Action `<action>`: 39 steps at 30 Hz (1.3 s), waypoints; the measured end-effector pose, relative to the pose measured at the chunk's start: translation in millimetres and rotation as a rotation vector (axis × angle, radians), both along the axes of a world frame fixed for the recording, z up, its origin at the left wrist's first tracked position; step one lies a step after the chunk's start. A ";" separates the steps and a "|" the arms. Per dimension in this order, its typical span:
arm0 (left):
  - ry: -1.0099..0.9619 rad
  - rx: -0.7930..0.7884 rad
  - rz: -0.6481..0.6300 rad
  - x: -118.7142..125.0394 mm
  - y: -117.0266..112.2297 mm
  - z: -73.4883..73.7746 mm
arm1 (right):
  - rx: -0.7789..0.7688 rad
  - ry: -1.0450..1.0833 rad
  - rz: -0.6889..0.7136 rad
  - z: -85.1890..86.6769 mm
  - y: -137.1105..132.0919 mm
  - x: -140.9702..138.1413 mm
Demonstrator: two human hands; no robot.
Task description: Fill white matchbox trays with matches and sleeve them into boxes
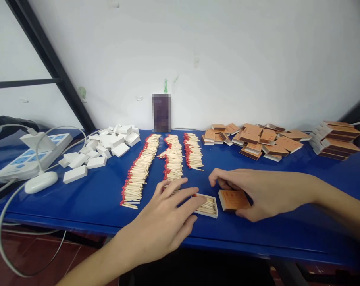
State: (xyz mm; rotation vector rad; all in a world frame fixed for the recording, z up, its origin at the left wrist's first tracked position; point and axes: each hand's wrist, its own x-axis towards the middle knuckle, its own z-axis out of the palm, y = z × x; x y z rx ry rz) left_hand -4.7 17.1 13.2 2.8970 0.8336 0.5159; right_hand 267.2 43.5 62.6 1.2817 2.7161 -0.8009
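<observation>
My left hand [168, 212] is at the left end of a small white matchbox tray [216, 210] filled with matches. Its index fingertip rests on the matches, the thumb is at the near edge and another finger at the far corner. Just right of the tray, my right hand [257, 190] grips an orange-brown matchbox sleeve [233, 199], thumb at the near side and fingers behind it. A narrow gap separates tray and sleeve. Behind my left hand lie three rows of red-tipped matches: a left row [141, 171], a middle row [173, 157] partly covered by my fingers, and a shorter right row [193, 151].
A pile of white trays [112, 143] lies back left. Loose matchbox sleeves [258, 139] are heaped back right, beside stacked matchboxes [337, 141]. A power strip [33, 155] with cables is on the left. The blue table [93, 198] meets a white wall behind a pixelated rectangle [161, 113].
</observation>
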 end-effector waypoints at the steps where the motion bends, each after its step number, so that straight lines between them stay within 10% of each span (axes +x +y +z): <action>1: -0.006 0.000 -0.012 0.0 0.2 -0.1 | -0.034 -0.004 0.013 2.0 -0.4 0.5; 26: -0.109 -0.076 0.022 -1.5 0.8 -0.6 | 0.398 0.153 0.121 -24.0 -0.6 -10.7; 39: -0.113 -0.138 0.020 -3.3 0.3 0.9 | 0.299 0.234 0.112 -28.6 -0.6 -13.7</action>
